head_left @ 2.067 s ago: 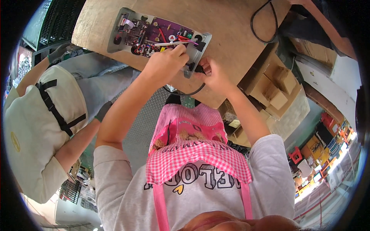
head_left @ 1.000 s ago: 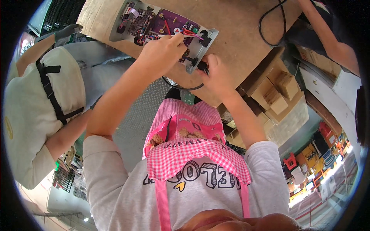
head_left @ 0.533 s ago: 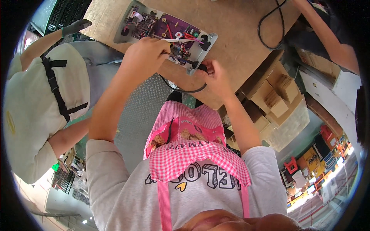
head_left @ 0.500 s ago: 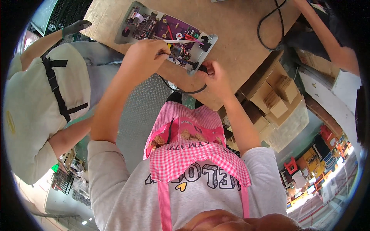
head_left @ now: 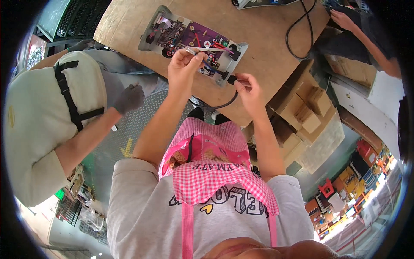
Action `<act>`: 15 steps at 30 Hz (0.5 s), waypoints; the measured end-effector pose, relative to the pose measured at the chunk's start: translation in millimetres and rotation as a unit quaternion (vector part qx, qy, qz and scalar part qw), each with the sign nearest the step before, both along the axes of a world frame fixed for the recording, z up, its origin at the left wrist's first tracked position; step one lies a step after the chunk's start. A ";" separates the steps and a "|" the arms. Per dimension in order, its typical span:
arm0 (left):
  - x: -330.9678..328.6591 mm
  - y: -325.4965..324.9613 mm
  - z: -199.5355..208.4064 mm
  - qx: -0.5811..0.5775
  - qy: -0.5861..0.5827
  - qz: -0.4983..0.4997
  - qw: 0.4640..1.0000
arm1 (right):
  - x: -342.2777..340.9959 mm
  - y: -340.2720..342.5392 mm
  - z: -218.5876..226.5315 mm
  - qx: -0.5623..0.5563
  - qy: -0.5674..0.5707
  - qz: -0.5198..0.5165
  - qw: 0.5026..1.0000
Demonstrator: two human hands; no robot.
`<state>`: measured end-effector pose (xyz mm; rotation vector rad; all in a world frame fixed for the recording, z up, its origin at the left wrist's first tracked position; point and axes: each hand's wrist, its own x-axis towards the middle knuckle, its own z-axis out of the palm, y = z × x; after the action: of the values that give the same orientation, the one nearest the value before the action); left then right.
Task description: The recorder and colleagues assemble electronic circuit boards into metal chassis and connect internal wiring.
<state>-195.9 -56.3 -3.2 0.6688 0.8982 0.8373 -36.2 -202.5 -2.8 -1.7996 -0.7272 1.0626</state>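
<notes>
An open grey metal housing [head_left: 152, 26] with a purple circuit board [head_left: 194, 35], other electronics and coloured wires lies on the wooden table. Over its near edge, my left hand [head_left: 184, 69] pinches the inner end of a dark cable between thumb and fingertips; a small pale tip [head_left: 190, 51] shows above them. At the housing's right end plate [head_left: 239, 55], my right hand [head_left: 250, 88] closes around a black cable fitting [head_left: 231, 79]. From there the black cable [head_left: 220, 105] loops down below the table edge and back to the left.
The wooden table [head_left: 267, 47] carries another black cable [head_left: 288, 41] at the far right. Open cardboard boxes [head_left: 297, 93] stand right of the table. On the left a co-worker's gloved hand [head_left: 129, 98] is near my left arm; another person's arm [head_left: 360, 34] shows at the upper right.
My left hand has shifted right and turned upright, bringing the pale tip into sight. The housing has slid slightly right and down. The co-worker's gloved hand has come in beside my left arm.
</notes>
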 end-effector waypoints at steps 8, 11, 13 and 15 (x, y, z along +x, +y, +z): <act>5.5 -6.6 7.7 0.096 0.043 0.032 0.994 | 9.8 -7.0 15.0 0.070 0.046 0.046 0.995; 16.5 -11.3 2.5 0.132 0.097 0.025 0.986 | 26.6 -19.0 12.3 0.106 -0.005 0.045 0.993; 27.7 -17.8 2.0 0.090 0.047 0.065 0.993 | 33.1 -28.9 23.2 0.113 0.016 0.053 0.992; 22.1 -18.9 10.6 0.110 0.071 0.086 0.988 | 42.1 -34.9 28.9 0.091 0.035 0.071 0.993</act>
<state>-173.9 -75.1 7.4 0.8611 1.0102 1.0635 5.9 -237.4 26.1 -1.5674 -0.8908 1.1097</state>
